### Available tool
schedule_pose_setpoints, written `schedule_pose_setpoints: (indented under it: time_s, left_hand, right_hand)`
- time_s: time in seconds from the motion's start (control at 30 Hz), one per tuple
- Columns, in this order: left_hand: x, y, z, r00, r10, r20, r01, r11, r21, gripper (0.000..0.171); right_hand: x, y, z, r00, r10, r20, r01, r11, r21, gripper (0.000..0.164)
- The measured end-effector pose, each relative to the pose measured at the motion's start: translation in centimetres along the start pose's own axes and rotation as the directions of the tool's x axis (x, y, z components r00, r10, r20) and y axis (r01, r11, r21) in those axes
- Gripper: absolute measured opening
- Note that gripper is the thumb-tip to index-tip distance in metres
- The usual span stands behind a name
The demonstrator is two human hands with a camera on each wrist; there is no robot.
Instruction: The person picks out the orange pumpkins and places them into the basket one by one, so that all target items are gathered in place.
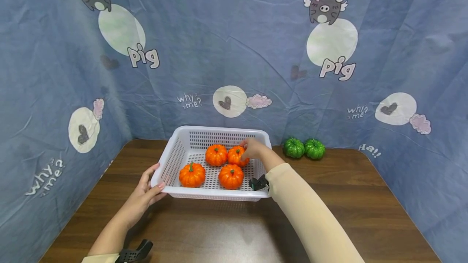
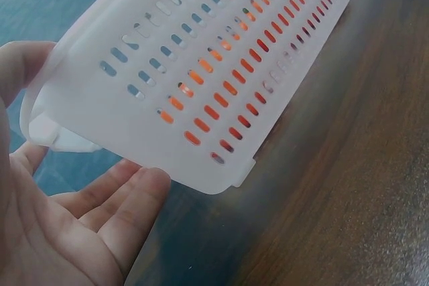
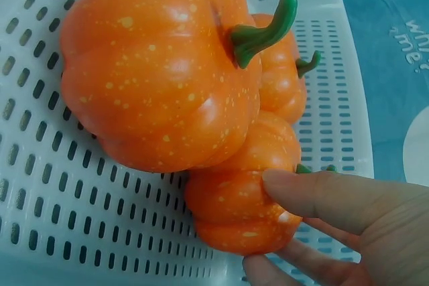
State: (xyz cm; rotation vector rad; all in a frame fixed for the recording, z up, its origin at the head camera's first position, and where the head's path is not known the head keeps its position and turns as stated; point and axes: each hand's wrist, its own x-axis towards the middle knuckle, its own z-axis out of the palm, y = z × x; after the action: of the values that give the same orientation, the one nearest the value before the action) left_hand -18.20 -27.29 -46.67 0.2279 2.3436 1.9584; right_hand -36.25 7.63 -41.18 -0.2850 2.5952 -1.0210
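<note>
A white perforated plastic basket [image 1: 219, 192] holds several small orange pumpkins with green stems. My left hand [image 1: 144, 190] grips its near left corner, thumb on one side of the rim and fingers beneath, as the left wrist view also shows. Inside the basket, my right hand [image 1: 253, 148] grips the back right pumpkin [image 1: 235, 157] with thumb and fingers on its side. In the right wrist view that pumpkin [image 3: 234, 212] is partly hidden behind a nearer pumpkin [image 3: 154, 72]. Another pumpkin [image 1: 216, 155] sits just left of the held one, and a further pumpkin [image 1: 192, 175] lies front left.
Two green pumpkins, the left one [image 1: 294, 147] and the right one [image 1: 315, 149], stand side by side at the table's back edge, right of the basket. A blue printed cloth [image 1: 234, 52] hangs behind and beside the brown wooden table [image 1: 204, 230].
</note>
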Motion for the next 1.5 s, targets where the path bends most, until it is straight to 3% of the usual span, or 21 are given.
schedule_pose_setpoints:
  time_s: [0.57, 0.9, 1.5]
  left_hand:
    - [0.0, 0.1, 0.0, 1.0, -0.015, -0.015, 0.015, 1.0, 0.01, 0.07]
    - [0.1, 0.1, 0.1, 0.999, -0.021, -0.026, 0.022, 1.0, 0.016, 0.07]
    - [-0.1, 0.0, 0.1, 1.0, 0.004, -0.012, -0.004, 1.0, -0.005, 0.069]
  right_hand:
    - [-0.5, -0.5, -0.2, 1.0, 0.018, -0.012, -0.018, 0.999, -0.029, 0.053]
    - [-0.9, -1.0, -1.3, 0.999, -0.031, -0.018, 0.031, 0.999, -0.016, 0.05]
    - [-4.7, -2.8, -3.9, 0.998, -0.067, -0.01, 0.067, 0.997, 0.049, 0.055]
